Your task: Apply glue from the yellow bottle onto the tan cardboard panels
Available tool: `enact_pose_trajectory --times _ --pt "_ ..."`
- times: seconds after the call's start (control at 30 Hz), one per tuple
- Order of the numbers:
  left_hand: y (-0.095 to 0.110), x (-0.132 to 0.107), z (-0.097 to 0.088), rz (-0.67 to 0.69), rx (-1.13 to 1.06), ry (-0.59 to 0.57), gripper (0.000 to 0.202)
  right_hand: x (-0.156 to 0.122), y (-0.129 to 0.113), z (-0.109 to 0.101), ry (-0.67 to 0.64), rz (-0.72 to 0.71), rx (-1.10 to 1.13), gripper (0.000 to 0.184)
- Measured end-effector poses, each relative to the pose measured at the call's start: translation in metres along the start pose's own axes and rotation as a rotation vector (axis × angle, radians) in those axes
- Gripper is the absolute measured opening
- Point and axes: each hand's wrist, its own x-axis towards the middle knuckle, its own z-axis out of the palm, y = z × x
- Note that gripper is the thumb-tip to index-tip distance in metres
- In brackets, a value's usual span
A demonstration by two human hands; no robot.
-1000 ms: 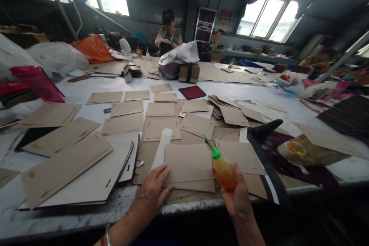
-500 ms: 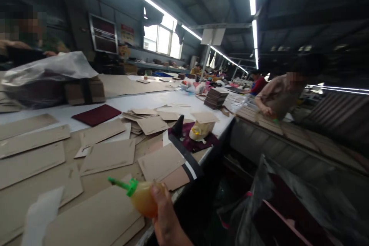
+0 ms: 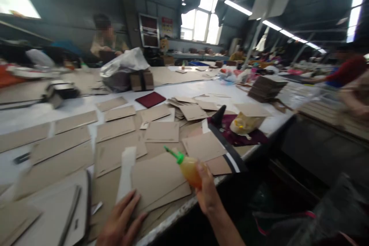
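My right hand (image 3: 206,186) is wrapped round a squeeze bottle (image 3: 190,169) of amber liquid, its green nozzle tilted up to the left above the table. At the lower middle, my left hand (image 3: 122,219) rests with fingers spread at the near edge of a large beige board (image 3: 160,175). Under that board another beige piece sticks out towards the table edge. A white strip (image 3: 126,171) lies just left of it. Several more beige boards (image 3: 162,132) are spread over the table, some with marks along one edge.
A yellowish container (image 3: 245,123) with a board on top stands on maroon cloth near the table edge. Behind it is a stack of brown pieces (image 3: 266,88). A maroon panel (image 3: 150,99) and a plastic-covered pile (image 3: 123,69) lie farther back. Co-workers sit or stand around.
The view has swung left, so everything appears farther right. My left hand has come into view at the boards. The bottle stays in my right hand.
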Motion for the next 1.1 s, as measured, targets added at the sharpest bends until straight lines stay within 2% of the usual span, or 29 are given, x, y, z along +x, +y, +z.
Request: enact_pose_trajectory --times 0.07,0.13,0.2,0.3,0.43,0.6,0.67,0.8,0.93,1.1 --pt "0.006 -0.001 -0.005 -0.015 0.072 -0.021 0.034 0.007 0.002 -0.001 -0.011 0.012 -0.023 0.056" --pt "0.011 0.004 -0.005 -0.067 0.089 0.026 0.035 0.011 0.003 -0.003 -0.029 0.023 -0.049 0.051" --pt "0.015 0.009 -0.005 -0.082 0.080 0.025 0.033 0.013 0.001 -0.006 -0.038 0.033 -0.081 0.050" --pt "0.022 0.013 -0.008 -0.087 0.030 0.031 0.029 0.010 -0.007 -0.007 -0.024 0.025 -0.151 0.052" --pt "0.027 0.013 -0.013 -0.193 -0.069 0.005 0.022 0.009 -0.020 -0.007 0.009 -0.042 -0.261 0.055" --pt "0.026 0.015 -0.011 -0.258 -0.130 0.010 0.020 0.016 -0.032 -0.013 -0.036 -0.110 -0.525 0.060" --pt "0.024 0.016 -0.011 -0.235 -0.118 0.013 0.019 0.016 -0.033 -0.011 -0.068 -0.190 -0.737 0.064" --pt "0.022 0.017 -0.011 -0.192 -0.077 0.021 0.017 0.002 -0.026 0.012 -0.159 -0.478 -1.166 0.063" --pt "0.026 0.016 -0.010 -0.181 -0.047 0.045 0.018 -0.006 -0.015 0.034 -0.299 -0.647 -1.279 0.055" --pt "0.033 0.004 -0.002 -0.172 -0.025 0.124 0.024 0.010 -0.006 0.042 -0.432 -0.846 -1.334 0.052"
